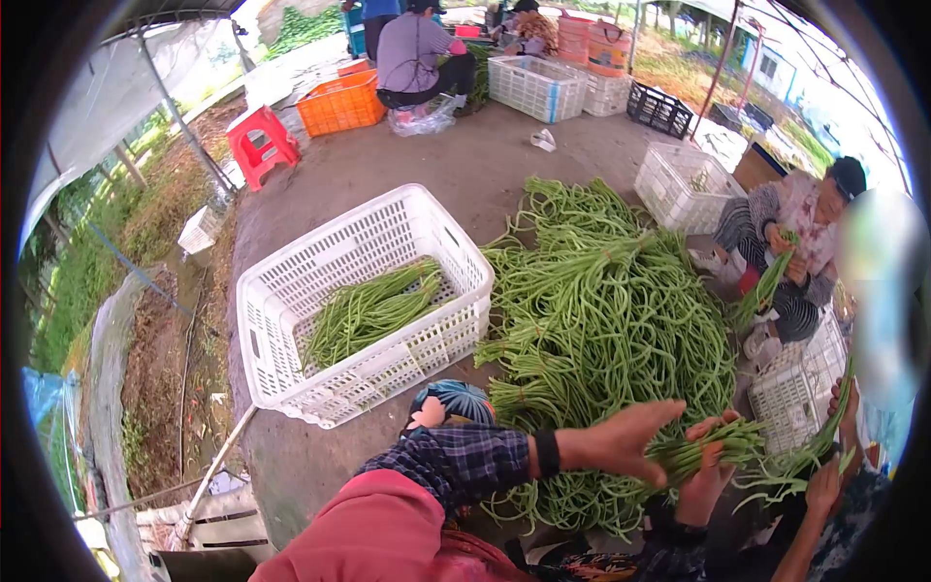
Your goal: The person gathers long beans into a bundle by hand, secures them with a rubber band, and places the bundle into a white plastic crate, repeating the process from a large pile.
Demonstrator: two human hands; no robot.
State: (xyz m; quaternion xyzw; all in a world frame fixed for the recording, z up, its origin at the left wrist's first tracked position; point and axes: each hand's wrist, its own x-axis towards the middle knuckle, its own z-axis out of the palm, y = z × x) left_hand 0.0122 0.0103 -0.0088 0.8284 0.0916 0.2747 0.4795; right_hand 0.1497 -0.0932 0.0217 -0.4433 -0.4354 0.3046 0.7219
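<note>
A bunch of long green beans (722, 444) is gripped in my right hand (708, 477), its fingers wrapped round the stalks. My left hand (626, 441), with a dark band at the wrist, reaches across beside the bunch. Its fingers are spread, close to the bunch's left end; whether they touch it I cannot tell. Beneath and beyond both hands lies a large heap of long beans (601, 320) on the ground. To the left of the heap stands a white plastic crate (388, 364) with some bean bunches (373, 310) lying inside.
At the right, one person (810, 233) holds beans, and another person's hands (829, 485) hold beans near mine. White crates (800, 378) stand there. Farther back are a red stool (262, 145), an orange crate (339, 102), a seated person (417, 53) and more crates (535, 87).
</note>
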